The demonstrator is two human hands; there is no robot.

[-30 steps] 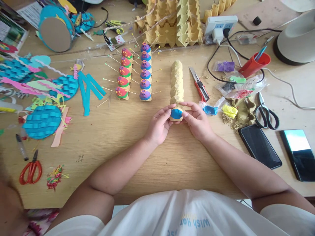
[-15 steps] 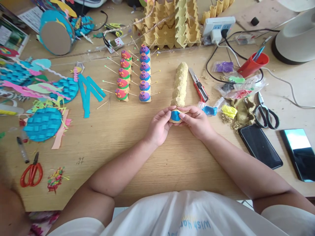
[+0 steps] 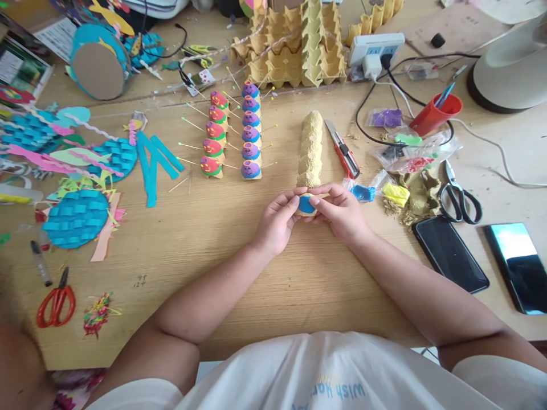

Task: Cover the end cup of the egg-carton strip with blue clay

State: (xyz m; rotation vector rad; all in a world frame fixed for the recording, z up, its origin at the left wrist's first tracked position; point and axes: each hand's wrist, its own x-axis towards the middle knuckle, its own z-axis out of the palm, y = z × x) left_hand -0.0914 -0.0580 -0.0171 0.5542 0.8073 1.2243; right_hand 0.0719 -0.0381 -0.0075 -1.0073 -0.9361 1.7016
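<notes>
A bumpy tan egg-carton strip points away from me on the table. Its near-end cup carries a patch of blue modelling clay. From the left, my left hand grips this end, its thumb at the clay's edge. My right hand closes on the other side, thumb pressing the clay's right edge. Fingers under the cup are mostly hidden. Beyond my left hand stand two finished caterpillar-like strips: a red and green one and a purple and blue one, both with pins stuck in their sides.
Right of the strip lie a utility knife, bagged blue clay, yellow clay, black scissors and two phones. Egg trays and a power strip are at the back. Woven blue paper crafts and red scissors occupy the left.
The whole view has shifted slightly. Both hands stay on the strip's near end, thumbs against the blue clay, with barely any visible movement.
</notes>
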